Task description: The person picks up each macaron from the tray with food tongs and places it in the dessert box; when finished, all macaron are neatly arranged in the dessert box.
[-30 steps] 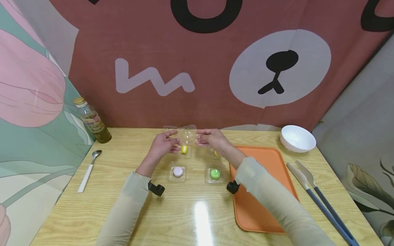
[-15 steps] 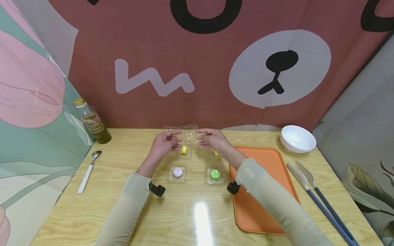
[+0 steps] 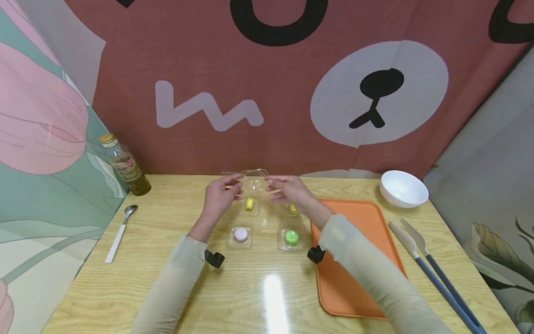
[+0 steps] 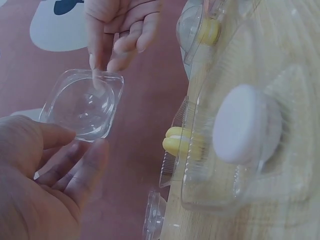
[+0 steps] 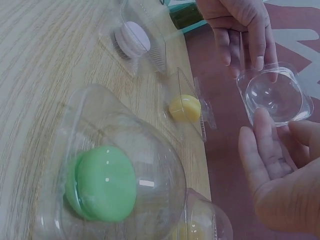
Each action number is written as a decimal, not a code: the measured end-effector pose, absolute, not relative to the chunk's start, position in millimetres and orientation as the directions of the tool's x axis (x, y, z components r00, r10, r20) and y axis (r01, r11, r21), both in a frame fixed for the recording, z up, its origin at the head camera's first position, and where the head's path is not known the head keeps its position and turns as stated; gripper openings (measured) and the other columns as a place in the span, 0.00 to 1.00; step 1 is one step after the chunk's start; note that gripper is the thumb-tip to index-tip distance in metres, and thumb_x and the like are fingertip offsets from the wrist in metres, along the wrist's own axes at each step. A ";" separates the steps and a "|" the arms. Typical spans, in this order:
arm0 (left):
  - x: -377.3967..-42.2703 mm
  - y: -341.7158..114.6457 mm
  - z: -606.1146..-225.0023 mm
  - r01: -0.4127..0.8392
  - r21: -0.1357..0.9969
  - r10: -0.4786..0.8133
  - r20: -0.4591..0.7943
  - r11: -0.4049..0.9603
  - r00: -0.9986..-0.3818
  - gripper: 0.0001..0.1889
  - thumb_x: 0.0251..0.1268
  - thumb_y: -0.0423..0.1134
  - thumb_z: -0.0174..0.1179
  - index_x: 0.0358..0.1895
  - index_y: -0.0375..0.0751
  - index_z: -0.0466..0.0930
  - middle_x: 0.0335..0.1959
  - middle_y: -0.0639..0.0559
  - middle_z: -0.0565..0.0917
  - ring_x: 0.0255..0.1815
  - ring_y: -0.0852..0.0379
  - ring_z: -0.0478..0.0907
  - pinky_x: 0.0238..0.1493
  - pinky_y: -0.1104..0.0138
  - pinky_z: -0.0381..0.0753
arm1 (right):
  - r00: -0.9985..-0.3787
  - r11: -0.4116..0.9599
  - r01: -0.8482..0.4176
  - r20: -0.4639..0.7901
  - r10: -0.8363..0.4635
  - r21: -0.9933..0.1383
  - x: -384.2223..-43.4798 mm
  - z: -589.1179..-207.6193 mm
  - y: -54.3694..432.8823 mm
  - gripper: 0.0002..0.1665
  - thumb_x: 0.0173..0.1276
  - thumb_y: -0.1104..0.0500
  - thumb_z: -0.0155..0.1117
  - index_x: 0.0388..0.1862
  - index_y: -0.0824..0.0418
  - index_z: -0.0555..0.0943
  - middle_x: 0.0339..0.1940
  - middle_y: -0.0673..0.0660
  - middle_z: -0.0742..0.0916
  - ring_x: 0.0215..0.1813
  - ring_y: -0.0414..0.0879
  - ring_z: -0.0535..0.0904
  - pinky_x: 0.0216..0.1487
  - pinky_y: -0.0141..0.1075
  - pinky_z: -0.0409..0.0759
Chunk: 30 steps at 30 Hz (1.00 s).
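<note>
A clear plastic dome lid [image 3: 253, 186] is held up over the back of the table between both hands. My left hand [image 3: 219, 197] pinches one edge of it between thumb and fingers, plain in the left wrist view. On the opposite edge, my right hand [image 3: 289, 189] pinches it too. Just below sits a yellow macaron [image 3: 249, 204] on a clear plastic base. Another yellow macaron [image 3: 294, 209], partly hidden by the right hand, lies under a dome. Nearer are a lilac macaron [image 3: 241, 234] on its clear base and a green macaron [image 5: 102, 182] beneath a clear dome.
Behind the left hand lies another clear plastic piece [image 4: 156, 215]. An orange tray [image 3: 354, 278] is under the right forearm. Right of it are a white bowl [image 3: 403, 189] and blue-handled tongs [image 3: 438, 273]. A bottle [image 3: 127, 167] and spoon [image 3: 121, 234] are at the left.
The dome lid has tilted a little between the hands. The left hand has turned slightly and shifted a bit left; the macarons have not moved.
</note>
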<state>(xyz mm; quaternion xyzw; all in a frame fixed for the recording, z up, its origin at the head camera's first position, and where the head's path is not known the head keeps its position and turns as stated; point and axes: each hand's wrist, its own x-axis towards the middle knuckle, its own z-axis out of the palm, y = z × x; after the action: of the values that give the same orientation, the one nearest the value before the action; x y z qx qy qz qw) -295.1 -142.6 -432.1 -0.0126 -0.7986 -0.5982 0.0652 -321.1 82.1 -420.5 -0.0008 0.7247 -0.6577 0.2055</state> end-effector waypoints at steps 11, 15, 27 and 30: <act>-293.1 -141.0 -435.8 0.149 0.946 -0.060 0.173 0.289 -0.983 0.15 0.72 0.34 0.62 0.59 0.44 0.86 0.58 0.41 0.86 0.50 0.42 0.88 0.42 0.70 0.88 | -0.927 -0.079 0.314 -0.288 -0.242 -0.946 -321.9 -419.6 74.2 0.25 0.78 0.54 0.59 0.65 0.69 0.78 0.49 0.67 0.88 0.41 0.44 0.89 0.51 0.38 0.88; -291.7 -139.2 -434.8 0.148 0.942 -0.041 0.168 0.301 -0.985 0.17 0.77 0.36 0.55 0.64 0.46 0.82 0.64 0.43 0.83 0.55 0.43 0.86 0.42 0.74 0.86 | -0.934 -0.189 0.322 -0.277 -0.227 -0.928 -322.5 -421.3 69.4 0.23 0.77 0.60 0.60 0.65 0.73 0.77 0.35 0.54 0.89 0.42 0.46 0.89 0.48 0.36 0.89; -294.4 -134.9 -439.7 0.268 0.905 0.086 0.254 0.330 -0.963 0.28 0.70 0.42 0.66 0.71 0.40 0.74 0.75 0.44 0.71 0.73 0.47 0.73 0.71 0.59 0.76 | -0.923 -0.268 0.344 -0.273 -0.270 -0.900 -326.9 -427.1 71.5 0.20 0.75 0.66 0.60 0.64 0.67 0.78 0.52 0.61 0.89 0.37 0.42 0.89 0.47 0.36 0.89; -295.1 -134.9 -439.8 0.266 0.916 0.096 0.249 0.301 -0.964 0.32 0.66 0.40 0.69 0.72 0.41 0.72 0.74 0.45 0.73 0.73 0.48 0.73 0.71 0.62 0.75 | -0.924 -0.273 0.333 -0.254 -0.285 -0.903 -327.0 -426.1 74.2 0.20 0.76 0.66 0.59 0.65 0.67 0.77 0.47 0.58 0.89 0.35 0.42 0.88 0.46 0.35 0.89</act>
<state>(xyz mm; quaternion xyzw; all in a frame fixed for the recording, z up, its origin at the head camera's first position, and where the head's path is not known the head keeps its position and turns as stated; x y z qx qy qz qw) -295.1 -134.9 -439.8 -0.1126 -0.8033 -0.5801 0.0735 -327.0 74.2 -426.1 0.0207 0.5710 -0.7975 0.1937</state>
